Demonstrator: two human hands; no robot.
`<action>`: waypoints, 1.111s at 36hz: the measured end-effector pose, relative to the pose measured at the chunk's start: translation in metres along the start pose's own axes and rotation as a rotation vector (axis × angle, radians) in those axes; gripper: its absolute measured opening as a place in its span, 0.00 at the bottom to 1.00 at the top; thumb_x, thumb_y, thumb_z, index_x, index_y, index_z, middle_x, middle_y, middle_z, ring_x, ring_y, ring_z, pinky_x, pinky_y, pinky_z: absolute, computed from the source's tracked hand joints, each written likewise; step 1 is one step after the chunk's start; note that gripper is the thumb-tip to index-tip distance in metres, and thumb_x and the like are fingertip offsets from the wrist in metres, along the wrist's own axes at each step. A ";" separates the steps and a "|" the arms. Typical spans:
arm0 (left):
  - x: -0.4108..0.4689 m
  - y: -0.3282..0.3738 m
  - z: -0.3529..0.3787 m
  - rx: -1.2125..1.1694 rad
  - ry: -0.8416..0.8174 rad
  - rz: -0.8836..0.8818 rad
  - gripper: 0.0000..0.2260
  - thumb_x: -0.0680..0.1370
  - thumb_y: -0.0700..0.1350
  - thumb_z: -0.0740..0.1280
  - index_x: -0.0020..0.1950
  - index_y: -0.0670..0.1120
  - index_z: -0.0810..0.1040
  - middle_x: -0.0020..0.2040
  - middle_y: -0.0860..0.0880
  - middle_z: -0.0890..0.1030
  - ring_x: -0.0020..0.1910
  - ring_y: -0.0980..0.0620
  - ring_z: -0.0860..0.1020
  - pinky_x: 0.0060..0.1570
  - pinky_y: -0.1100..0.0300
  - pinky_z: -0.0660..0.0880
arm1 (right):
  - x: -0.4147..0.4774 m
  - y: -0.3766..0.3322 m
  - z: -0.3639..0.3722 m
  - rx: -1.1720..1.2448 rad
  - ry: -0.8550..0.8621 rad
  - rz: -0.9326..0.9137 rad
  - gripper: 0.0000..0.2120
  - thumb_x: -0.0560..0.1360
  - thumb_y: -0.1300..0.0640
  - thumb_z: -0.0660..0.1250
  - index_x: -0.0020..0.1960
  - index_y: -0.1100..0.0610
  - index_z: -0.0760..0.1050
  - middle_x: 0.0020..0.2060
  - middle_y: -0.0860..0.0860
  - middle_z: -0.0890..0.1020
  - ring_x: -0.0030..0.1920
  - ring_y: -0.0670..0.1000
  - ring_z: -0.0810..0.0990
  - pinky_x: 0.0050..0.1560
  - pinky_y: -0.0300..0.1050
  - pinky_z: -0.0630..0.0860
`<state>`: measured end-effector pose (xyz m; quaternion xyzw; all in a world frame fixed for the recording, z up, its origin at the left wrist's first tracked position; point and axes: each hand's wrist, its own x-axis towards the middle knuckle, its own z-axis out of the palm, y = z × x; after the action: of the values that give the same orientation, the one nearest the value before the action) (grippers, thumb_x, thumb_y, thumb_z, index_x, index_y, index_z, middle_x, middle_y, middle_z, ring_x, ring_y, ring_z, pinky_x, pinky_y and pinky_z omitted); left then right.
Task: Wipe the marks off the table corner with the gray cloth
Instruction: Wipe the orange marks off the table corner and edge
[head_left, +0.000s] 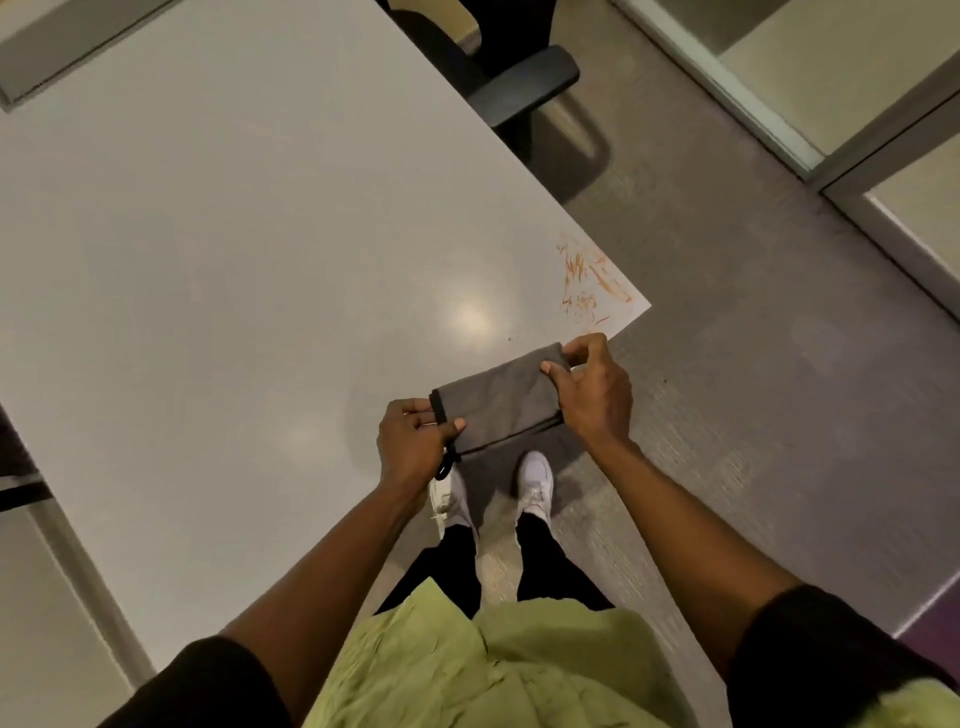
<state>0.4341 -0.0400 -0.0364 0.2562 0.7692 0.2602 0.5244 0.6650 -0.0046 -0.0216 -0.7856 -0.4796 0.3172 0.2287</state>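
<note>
A folded gray cloth (501, 400) with a black edge and a small black loop hangs stretched between both hands, above the table's near edge. My left hand (413, 441) pinches its left end by the black trim. My right hand (595, 392) grips its right end. Orange-red scribbled marks (587, 283) cover the table corner, a little beyond and to the right of the cloth. The white table (249, 249) fills the left and middle of the view.
A black office chair (511, 78) stands at the table's far right side. Gray carpet (753, 364) lies right of the corner, with a glass partition frame (852, 156) beyond. My white shoes (535, 480) stand at the table edge.
</note>
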 end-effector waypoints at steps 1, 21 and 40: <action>0.004 -0.001 -0.002 0.012 0.011 0.014 0.21 0.73 0.38 0.84 0.61 0.45 0.78 0.55 0.46 0.88 0.55 0.45 0.88 0.53 0.49 0.88 | 0.001 0.000 0.005 -0.039 -0.008 -0.004 0.14 0.78 0.48 0.77 0.56 0.53 0.76 0.51 0.51 0.85 0.48 0.54 0.81 0.44 0.46 0.72; 0.079 0.012 -0.056 0.982 -0.060 0.763 0.20 0.90 0.54 0.61 0.69 0.37 0.76 0.71 0.37 0.76 0.73 0.34 0.74 0.68 0.44 0.73 | -0.073 -0.045 0.131 -0.459 -0.031 0.079 0.53 0.75 0.23 0.59 0.86 0.54 0.47 0.84 0.70 0.45 0.85 0.70 0.43 0.83 0.72 0.45; 0.151 -0.024 -0.075 1.174 -0.363 0.954 0.38 0.89 0.64 0.46 0.90 0.44 0.35 0.89 0.43 0.30 0.89 0.44 0.30 0.88 0.42 0.33 | -0.075 -0.005 0.137 -0.660 -0.106 -0.211 0.40 0.85 0.32 0.46 0.87 0.55 0.42 0.84 0.68 0.38 0.85 0.68 0.36 0.83 0.72 0.47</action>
<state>0.3123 0.0330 -0.1300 0.8338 0.4897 -0.0383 0.2519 0.5381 -0.0627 -0.0930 -0.7456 -0.6462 0.1599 -0.0312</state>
